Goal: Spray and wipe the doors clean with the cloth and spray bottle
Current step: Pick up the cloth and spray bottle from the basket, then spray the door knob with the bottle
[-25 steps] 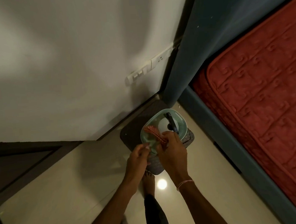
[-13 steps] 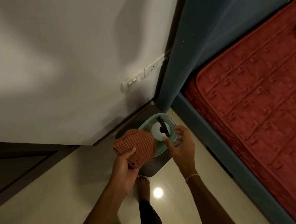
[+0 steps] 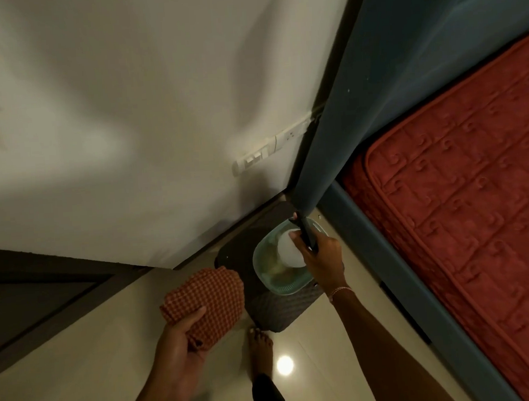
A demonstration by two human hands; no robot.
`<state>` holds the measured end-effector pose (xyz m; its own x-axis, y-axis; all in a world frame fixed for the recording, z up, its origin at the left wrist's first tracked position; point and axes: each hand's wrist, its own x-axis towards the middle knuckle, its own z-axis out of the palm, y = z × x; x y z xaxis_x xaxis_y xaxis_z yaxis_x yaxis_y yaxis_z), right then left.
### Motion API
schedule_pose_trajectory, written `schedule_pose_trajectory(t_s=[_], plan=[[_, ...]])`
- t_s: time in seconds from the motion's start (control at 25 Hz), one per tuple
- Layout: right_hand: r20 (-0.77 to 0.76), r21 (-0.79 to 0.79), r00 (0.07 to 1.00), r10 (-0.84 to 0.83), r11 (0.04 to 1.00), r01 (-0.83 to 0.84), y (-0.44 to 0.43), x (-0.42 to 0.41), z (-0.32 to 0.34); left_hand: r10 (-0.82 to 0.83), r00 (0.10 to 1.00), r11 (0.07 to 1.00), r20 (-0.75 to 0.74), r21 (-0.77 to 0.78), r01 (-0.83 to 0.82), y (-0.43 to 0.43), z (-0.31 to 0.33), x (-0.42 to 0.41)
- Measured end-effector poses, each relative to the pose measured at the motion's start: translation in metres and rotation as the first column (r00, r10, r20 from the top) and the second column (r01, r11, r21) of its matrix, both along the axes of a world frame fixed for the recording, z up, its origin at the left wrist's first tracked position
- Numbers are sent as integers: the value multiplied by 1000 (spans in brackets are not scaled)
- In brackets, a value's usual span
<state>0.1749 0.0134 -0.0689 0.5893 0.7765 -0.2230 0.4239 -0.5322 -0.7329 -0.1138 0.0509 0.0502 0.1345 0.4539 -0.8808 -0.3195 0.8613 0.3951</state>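
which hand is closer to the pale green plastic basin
Right. The right hand is over the pale green plastic basin, gripping the white spray bottle there; the left hand holds the red checked cloth off to its left, apart.

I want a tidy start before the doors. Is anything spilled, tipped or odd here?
Nothing stands out. The left hand holds the checked cloth, and the right hand grips the spray bottle at the green basin on the dark mat. No spill shows on the floor, though the picture is blurred.

Dim, warm; glare spot (image 3: pixel 284 365) on floor (image 3: pixel 82 382); soft shadows on wall (image 3: pixel 126 116); edges blurred, perhaps motion.
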Motion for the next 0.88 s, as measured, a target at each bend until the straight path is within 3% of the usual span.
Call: schedule_pose_trajectory(t_s=[0.24, 0.4, 0.64, 0.88], plan=[[-126, 245, 992, 15, 969, 17, 23, -88, 174, 100, 993, 988, 61, 112, -106, 12, 84, -36], [-324, 494, 914, 243, 868, -55, 40, -180, 270, 200, 972, 952, 123, 211, -223, 14, 162, -88], [-519, 399, 749, 412, 892, -213, 63, -328, 361, 329, 941, 872, 81, 357, -336, 21, 232, -208], [-445, 391, 801, 401, 892, -229, 115, -433, 410, 434, 898, 793, 73, 442, -419, 47, 249, -304]])
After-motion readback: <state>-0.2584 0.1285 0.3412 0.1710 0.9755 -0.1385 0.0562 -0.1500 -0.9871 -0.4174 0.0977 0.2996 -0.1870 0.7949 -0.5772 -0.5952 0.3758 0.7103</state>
